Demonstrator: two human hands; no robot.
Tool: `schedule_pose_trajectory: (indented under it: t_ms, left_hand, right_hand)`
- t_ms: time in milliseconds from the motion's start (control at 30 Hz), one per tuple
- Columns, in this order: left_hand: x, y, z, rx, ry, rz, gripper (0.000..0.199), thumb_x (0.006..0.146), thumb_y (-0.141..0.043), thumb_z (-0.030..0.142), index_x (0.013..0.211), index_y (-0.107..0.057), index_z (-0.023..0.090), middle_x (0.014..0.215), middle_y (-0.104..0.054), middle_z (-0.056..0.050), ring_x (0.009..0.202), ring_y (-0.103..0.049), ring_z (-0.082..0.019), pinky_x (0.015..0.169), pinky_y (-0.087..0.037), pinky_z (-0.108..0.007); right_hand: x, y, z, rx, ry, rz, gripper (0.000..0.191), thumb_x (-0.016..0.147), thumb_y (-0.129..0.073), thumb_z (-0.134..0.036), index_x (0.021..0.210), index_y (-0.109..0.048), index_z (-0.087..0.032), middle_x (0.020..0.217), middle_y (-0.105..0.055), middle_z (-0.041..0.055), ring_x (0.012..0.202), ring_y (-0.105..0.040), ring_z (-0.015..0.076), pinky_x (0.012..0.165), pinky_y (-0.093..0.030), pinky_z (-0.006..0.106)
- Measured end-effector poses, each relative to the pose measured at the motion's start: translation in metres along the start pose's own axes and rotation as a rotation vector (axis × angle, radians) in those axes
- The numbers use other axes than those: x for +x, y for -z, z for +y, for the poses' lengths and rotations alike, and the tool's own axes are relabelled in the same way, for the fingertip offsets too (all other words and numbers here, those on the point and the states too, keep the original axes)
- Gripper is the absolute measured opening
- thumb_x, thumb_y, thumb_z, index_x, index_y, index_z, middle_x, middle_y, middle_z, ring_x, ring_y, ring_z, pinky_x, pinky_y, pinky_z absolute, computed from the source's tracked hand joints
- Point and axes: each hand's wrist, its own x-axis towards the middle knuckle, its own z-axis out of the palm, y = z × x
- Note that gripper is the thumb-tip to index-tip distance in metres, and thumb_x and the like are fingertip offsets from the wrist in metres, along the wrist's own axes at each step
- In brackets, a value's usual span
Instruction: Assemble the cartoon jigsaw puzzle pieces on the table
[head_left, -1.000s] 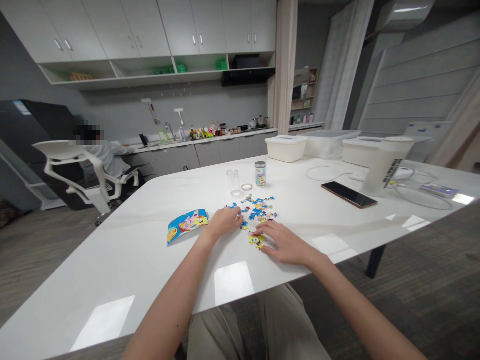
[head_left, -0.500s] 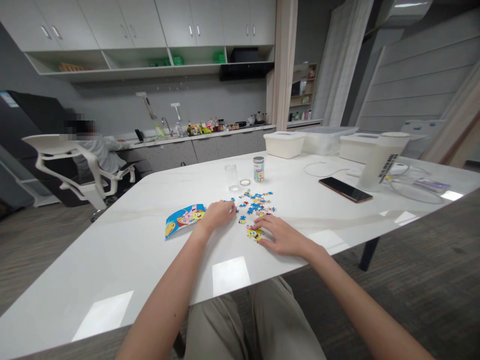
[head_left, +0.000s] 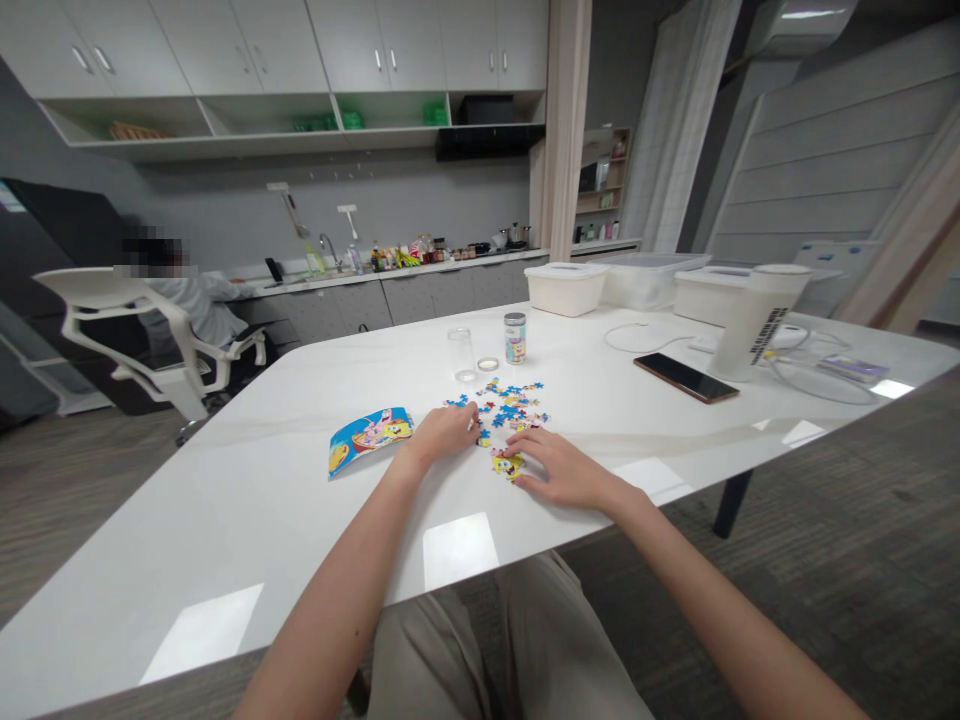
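While I watch through the head camera, the far left shows a seated person in a white office chair by the kitchen counter, well apart from my own hands. On the white table, the first thing from the left is a colourful cartoon picture card, lying flat with one corner slightly lifted. Just to its right sits my left hand, knuckles up and fingers curled together near the edge of the puzzle pieces; whether a piece is pinched under them I cannot tell. Beyond the fingertips lies the scatter of loose blue and yellow puzzle pieces, spread near the table's middle. Behind that scatter stand an empty clear jar, a small round lid flat on the table, and a capped jar with a cartoon label. My right hand lies flat on the table, fingers spread apart, the fingertips touching a small joined cluster of yellow pieces that sits between my two hands. Further right rest a dark phone, face up, a tall white container, and white storage tubs along the far edge.
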Motion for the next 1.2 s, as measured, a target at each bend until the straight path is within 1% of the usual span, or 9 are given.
schedule_pose_trajectory:
  t_ms: [100, 300, 467, 667, 733, 833, 967, 1200]
  left_hand:
    - [-0.0005, 0.0012, -0.0017, 0.004, -0.002, -0.002, 0.029, 0.093, -0.041, 0.034, 0.115, -0.054, 0.021, 0.095, -0.069, -0.011, 0.091, -0.066, -0.026, 0.077, -0.047, -0.035]
    - [-0.0001, 0.0019, -0.0038, 0.001, -0.001, -0.017, 0.027, 0.092, -0.042, 0.034, 0.112, -0.056, 0.023, 0.095, -0.069, -0.009, 0.092, -0.066, -0.025, 0.076, -0.047, -0.034]
    - [-0.0004, 0.0042, -0.0031, -0.017, 0.011, -0.020, 0.030, 0.091, -0.044, 0.035, 0.117, -0.051, 0.022, 0.096, -0.069, -0.010, 0.090, -0.066, -0.025, 0.074, -0.046, -0.033]
    - [-0.0026, 0.0082, -0.0023, -0.030, 0.034, -0.022, 0.030, 0.089, -0.047, 0.037, 0.116, -0.048, 0.022, 0.095, -0.068, -0.009, 0.090, -0.065, -0.025, 0.074, -0.045, -0.032]
    - [-0.0026, 0.0081, -0.0028, -0.035, 0.038, -0.020, 0.030, 0.089, -0.048, 0.037, 0.115, -0.047, 0.023, 0.094, -0.068, -0.008, 0.088, -0.065, -0.024, 0.074, -0.045, -0.032]
    - [-0.0017, 0.0064, -0.0040, -0.053, 0.028, -0.014, 0.025, 0.088, -0.048, 0.036, 0.109, -0.049, 0.023, 0.091, -0.068, -0.007, 0.085, -0.065, -0.024, 0.072, -0.045, -0.031]
    - [-0.0001, 0.0038, -0.0050, -0.055, -0.007, -0.038, 0.019, 0.090, -0.044, 0.034, 0.101, -0.055, 0.022, 0.090, -0.068, -0.008, 0.087, -0.065, -0.024, 0.073, -0.045, -0.032]
    - [-0.0001, 0.0030, -0.0041, -0.052, -0.004, -0.054, 0.023, 0.091, -0.043, 0.035, 0.106, -0.055, 0.023, 0.093, -0.068, -0.008, 0.089, -0.065, -0.024, 0.075, -0.045, -0.032]
  right_hand:
    - [0.0000, 0.0003, -0.0003, -0.003, -0.004, -0.007, 0.028, 0.083, -0.059, -0.025, 0.111, -0.062, -0.018, 0.119, -0.061, 0.0113, 0.116, -0.053, 0.0247, 0.104, -0.038, 0.045]
    - [-0.0001, 0.0001, 0.0000, -0.009, 0.004, -0.007, 0.028, 0.084, -0.059, -0.025, 0.111, -0.062, -0.019, 0.119, -0.061, 0.0107, 0.116, -0.053, 0.0243, 0.104, -0.038, 0.045]
    - [-0.0002, -0.0012, 0.0017, -0.003, 0.013, 0.008, 0.028, 0.084, -0.059, -0.025, 0.111, -0.062, -0.019, 0.118, -0.061, 0.0113, 0.116, -0.053, 0.0243, 0.104, -0.038, 0.045]
    - [-0.0010, -0.0020, 0.0034, 0.004, 0.016, 0.013, 0.028, 0.084, -0.058, -0.027, 0.111, -0.062, -0.021, 0.119, -0.061, 0.0101, 0.116, -0.053, 0.0240, 0.107, -0.035, 0.047]
    - [-0.0008, -0.0017, 0.0030, 0.004, 0.014, 0.010, 0.028, 0.084, -0.059, -0.026, 0.111, -0.062, -0.020, 0.119, -0.061, 0.0102, 0.116, -0.053, 0.0239, 0.107, -0.035, 0.046]
    - [-0.0004, -0.0012, 0.0024, 0.010, 0.026, 0.012, 0.028, 0.084, -0.059, -0.026, 0.112, -0.062, -0.020, 0.119, -0.061, 0.0102, 0.117, -0.053, 0.0237, 0.104, -0.038, 0.044]
    - [-0.0006, -0.0011, 0.0027, 0.013, 0.024, 0.013, 0.028, 0.084, -0.059, -0.025, 0.111, -0.062, -0.020, 0.119, -0.061, 0.0105, 0.115, -0.053, 0.0240, 0.102, -0.040, 0.044]
    - [-0.0004, -0.0017, 0.0028, 0.008, 0.021, 0.012, 0.028, 0.084, -0.059, -0.025, 0.111, -0.062, -0.020, 0.119, -0.061, 0.0105, 0.116, -0.053, 0.0241, 0.102, -0.040, 0.044]
